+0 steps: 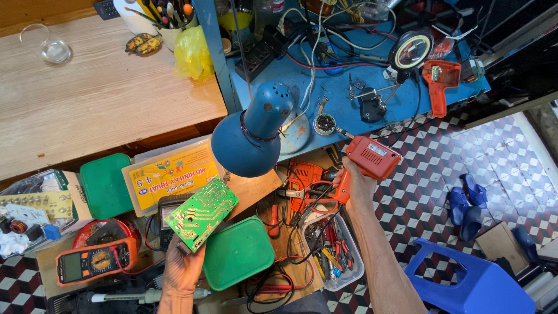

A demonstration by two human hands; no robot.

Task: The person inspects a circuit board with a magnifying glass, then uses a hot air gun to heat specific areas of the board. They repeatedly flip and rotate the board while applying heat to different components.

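Note:
My left hand (181, 268) holds a green circuit board (201, 212) by its near corner, solder side up, above a cluttered low surface. My right hand (356, 185) grips the handle of an orange soldering gun (369, 158), its metal tip pointing left toward a small round tin (325, 124) on the blue bench (343, 81). A blue desk lamp shade (254, 136) hangs between the two hands, just above the board.
A green lidded box (237, 252) lies under the board. An orange multimeter (93, 260) sits left, a tray of tools (337, 250) right. A second orange soldering gun (440, 81), a magnifier (411, 50) and cables crowd the bench. A blue plastic stool (465, 282) stands bottom right.

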